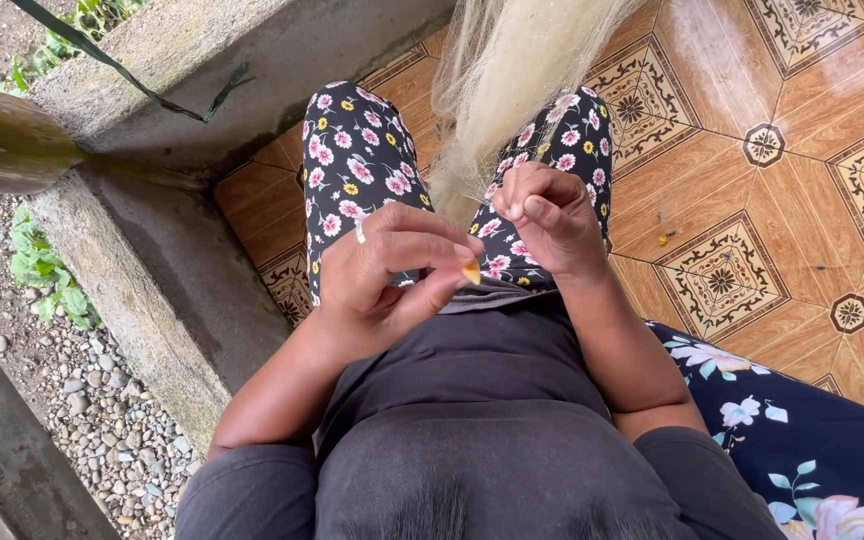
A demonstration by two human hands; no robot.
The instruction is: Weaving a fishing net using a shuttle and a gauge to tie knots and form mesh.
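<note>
Head view, looking down onto a seated lap. Hidden: face and feet out of frame; top of the pale fibre bundle (pixel 512 80) cut off by the upper edge, so its hanging point cannot be told. Individual strands too fine to count.

One fibre bundle, falling from above the lap down between the two knees. Two hands, both just above the lap.

Left hand (pixel 387 275) curled, fingers narrow, thumb and forefinger pinched on one small yellow-orange piece (pixel 471 271); kind of piece hard to make out. One ring (pixel 360 233) on a finger of that hand. Any fibre in that hand not discernible.

Right hand (pixel 549 215) closed into a loose fist beside the left, fingertips pressed together at the lower end of the bundle, gripping thin strands there.

Under the lap: floral black leggings (pixel 357 165), dark shirt (pixel 472 400) nearer the camera. To the right of the lap, one dark floral cushion (pixel 812 440), cut off by the frame's corner, on patterned orange floor tiles (pixel 752 150). To the left of the lap, a concrete ledge (pixel 152 270), gravel (pixel 92 400) beyond.
</note>
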